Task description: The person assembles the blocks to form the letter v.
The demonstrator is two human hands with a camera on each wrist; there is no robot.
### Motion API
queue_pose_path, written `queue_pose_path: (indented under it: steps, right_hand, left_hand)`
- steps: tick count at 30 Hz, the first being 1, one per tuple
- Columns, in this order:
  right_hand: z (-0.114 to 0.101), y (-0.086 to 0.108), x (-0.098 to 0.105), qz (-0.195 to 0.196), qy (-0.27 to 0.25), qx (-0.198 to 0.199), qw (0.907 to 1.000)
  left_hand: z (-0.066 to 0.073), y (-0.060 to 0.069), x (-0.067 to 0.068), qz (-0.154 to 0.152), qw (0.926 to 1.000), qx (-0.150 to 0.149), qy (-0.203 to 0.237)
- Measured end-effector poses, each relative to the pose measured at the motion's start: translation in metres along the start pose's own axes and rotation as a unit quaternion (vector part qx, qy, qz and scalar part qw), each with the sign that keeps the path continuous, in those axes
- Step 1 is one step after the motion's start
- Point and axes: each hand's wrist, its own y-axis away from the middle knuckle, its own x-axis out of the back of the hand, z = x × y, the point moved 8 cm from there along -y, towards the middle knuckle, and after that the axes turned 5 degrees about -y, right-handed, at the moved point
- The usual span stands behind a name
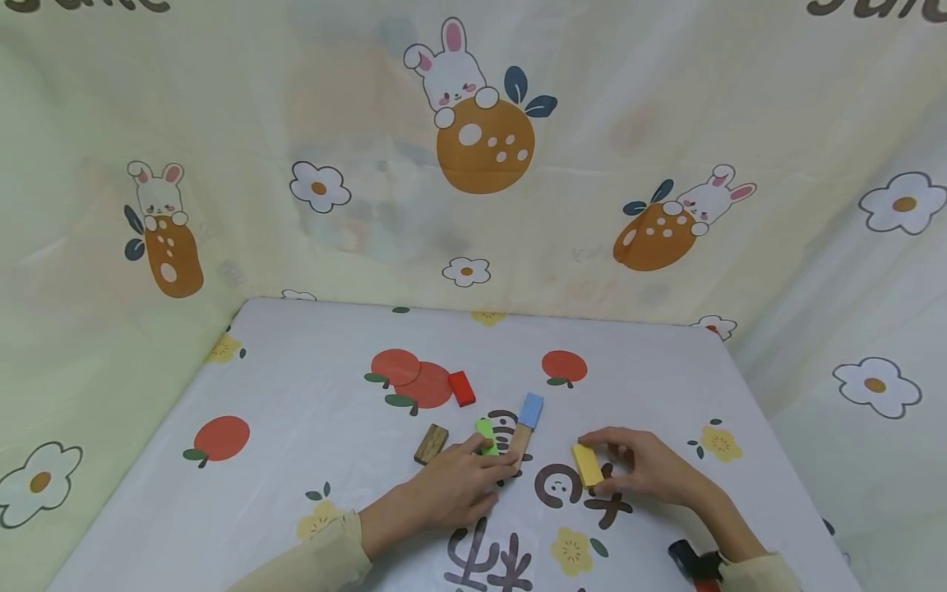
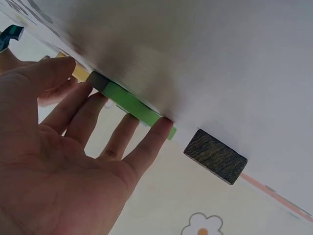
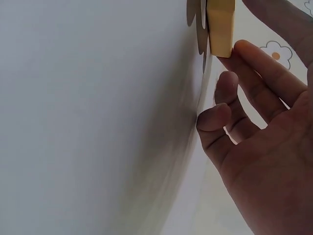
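Note:
A yellow block (image 1: 588, 465) is pinched between the thumb and index finger of the right hand (image 1: 651, 469); the right wrist view shows part of this block (image 3: 221, 29) at the fingertips. The left hand (image 1: 455, 485) has its fingers extended, their tips touching the green block (image 1: 486, 436) and reaching the near end of a light wooden block (image 1: 521, 441). In the left wrist view the fingertips lie along the green block (image 2: 129, 102), beside a dark block end (image 2: 98, 81). A blue block (image 1: 531, 410) adjoins the wooden block's far end.
A darker wooden block (image 1: 431, 444) lies left of the green one, and a red block (image 1: 462, 388) farther back. A black-headed tool (image 1: 694, 562) with a red part lies by the right wrist. A patterned cloth (image 1: 473, 247) hangs behind the table.

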Motion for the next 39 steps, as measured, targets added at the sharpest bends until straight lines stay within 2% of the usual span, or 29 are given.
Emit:
queue_pose_path:
  steps: [28,39]
  right_hand:
    - [0.0053,0.0018,-0.0006,-0.006,0.004,-0.011,0.9999]
    - [0.0066,0.0014,-0.0009,0.008,0.013,-0.013,0.9998]
  left_hand:
    - [-0.0007,0.0,-0.0022,0.001,1.0,0.003,-0.009]
    - [-0.0023,-0.0003,-0.003,-0.009,0.9999,0.012,0.0]
